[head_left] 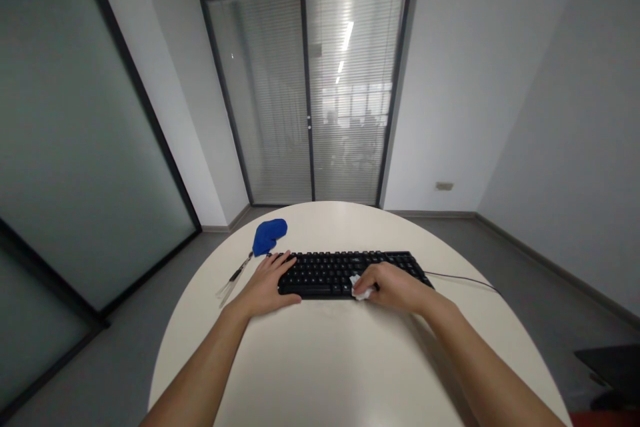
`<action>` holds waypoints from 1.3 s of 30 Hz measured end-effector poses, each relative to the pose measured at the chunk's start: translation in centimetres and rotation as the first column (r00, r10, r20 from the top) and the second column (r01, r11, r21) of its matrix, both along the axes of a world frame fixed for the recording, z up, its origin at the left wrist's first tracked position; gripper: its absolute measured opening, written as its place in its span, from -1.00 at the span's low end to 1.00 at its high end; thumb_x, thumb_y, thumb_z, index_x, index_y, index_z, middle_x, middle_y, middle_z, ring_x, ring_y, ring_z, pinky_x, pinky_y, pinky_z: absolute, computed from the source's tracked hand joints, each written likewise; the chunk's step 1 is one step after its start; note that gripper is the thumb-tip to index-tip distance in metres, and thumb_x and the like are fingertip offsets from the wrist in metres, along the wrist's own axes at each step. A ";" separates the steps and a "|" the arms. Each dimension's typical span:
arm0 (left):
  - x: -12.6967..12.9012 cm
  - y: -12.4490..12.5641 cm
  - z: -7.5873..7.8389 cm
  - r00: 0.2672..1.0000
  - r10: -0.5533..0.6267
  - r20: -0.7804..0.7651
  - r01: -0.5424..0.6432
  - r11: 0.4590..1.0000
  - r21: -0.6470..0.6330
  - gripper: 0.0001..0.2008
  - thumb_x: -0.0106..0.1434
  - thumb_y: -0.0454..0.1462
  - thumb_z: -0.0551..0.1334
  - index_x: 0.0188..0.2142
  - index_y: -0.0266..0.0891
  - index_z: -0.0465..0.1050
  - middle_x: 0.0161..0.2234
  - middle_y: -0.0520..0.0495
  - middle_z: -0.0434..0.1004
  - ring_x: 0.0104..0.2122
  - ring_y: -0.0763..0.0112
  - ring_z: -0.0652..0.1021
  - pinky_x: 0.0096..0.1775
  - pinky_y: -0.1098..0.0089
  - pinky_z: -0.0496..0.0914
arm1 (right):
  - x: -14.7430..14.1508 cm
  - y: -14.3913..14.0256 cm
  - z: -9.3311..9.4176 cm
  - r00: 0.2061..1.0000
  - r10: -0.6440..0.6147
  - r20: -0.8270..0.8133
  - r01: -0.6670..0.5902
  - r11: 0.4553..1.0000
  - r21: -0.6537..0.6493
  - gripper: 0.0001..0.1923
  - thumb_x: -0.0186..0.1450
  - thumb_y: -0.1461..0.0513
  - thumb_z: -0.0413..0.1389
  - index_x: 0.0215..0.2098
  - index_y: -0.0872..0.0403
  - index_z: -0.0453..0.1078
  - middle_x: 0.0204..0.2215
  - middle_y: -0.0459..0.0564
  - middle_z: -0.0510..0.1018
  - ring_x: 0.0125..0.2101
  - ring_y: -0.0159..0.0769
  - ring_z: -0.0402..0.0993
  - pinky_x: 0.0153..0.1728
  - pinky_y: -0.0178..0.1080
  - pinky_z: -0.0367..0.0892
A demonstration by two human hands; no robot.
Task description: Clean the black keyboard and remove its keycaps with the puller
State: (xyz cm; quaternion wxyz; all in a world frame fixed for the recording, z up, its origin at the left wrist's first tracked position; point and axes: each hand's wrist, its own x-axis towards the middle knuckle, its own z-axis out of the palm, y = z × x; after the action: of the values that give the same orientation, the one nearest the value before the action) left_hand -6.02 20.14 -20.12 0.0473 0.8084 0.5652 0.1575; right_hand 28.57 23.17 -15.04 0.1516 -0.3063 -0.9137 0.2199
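One round white table [350, 373]. One black keyboard [345, 272], with one dark cable [465, 278] leaving its right end. Two bare hands: one left hand [265, 287] and one right hand [393, 287]. One small white wipe [359, 288] under the right hand's fingers. One blue cloth item [269, 236] at the table's far left edge. One thin brush-like tool [234, 278] just beside it; whether this is a single piece cannot be told. Two blind-covered glass door panels [310, 93] beyond the table. One wall socket [444, 185].
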 end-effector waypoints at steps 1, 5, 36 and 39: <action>0.0 0.0 0.0 1.000 0.000 0.002 0.000 1.000 -0.001 -0.05 0.07 0.27 0.24 0.34 -0.05 0.08 0.37 -0.12 -0.03 0.33 -0.11 0.04 0.30 -0.06 -0.04 | 0.4 0.1 0.0 1.000 -0.020 0.006 0.020 1.000 -0.017 -0.56 0.06 0.43 0.04 -0.25 -0.06 0.64 -0.24 -0.14 0.69 -0.19 -0.22 0.61 -0.14 -0.31 0.40; 0.1 -0.1 0.1 1.000 0.001 0.015 -0.001 1.000 -0.005 -0.07 0.08 0.25 0.25 0.34 -0.05 0.08 0.37 -0.12 -0.01 0.33 -0.11 0.06 0.29 -0.07 -0.02 | 2.0 0.6 0.0 0.994 -0.108 0.025 0.109 0.993 -0.053 -0.65 0.09 0.37 0.09 -0.27 -0.06 0.64 -0.29 -0.15 0.69 -0.27 -0.21 0.62 -0.21 -0.30 0.41; 0.4 -0.2 0.4 0.999 0.031 0.005 -0.031 0.999 -0.027 -0.04 0.06 0.28 0.24 0.34 -0.04 0.08 0.38 -0.09 -0.03 0.34 -0.13 0.03 0.29 -0.08 -0.02 | 1.4 3.2 -2.3 0.945 -0.323 0.053 0.295 0.909 0.294 -0.50 0.19 0.48 -0.04 -0.03 0.07 0.55 -0.11 0.08 0.63 -0.03 -0.13 0.50 0.04 -0.18 0.30; 0.4 -0.3 0.4 1.000 0.027 0.013 -0.027 0.999 -0.020 -0.05 0.05 0.26 0.26 0.34 -0.05 0.10 0.37 -0.11 0.00 0.33 -0.12 0.05 0.29 -0.07 -0.01 | 2.0 2.5 -2.1 0.956 -0.282 0.075 0.252 0.928 0.275 -0.53 0.20 0.45 -0.01 -0.06 0.01 0.57 -0.13 0.03 0.64 -0.07 -0.12 0.52 -0.01 -0.19 0.33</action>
State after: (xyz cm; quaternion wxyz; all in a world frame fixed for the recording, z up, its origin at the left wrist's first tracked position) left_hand -5.63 19.83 -19.72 0.0571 0.7992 0.5771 0.1579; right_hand 30.55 25.71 -17.09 0.1673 -0.4172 -0.8915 0.0566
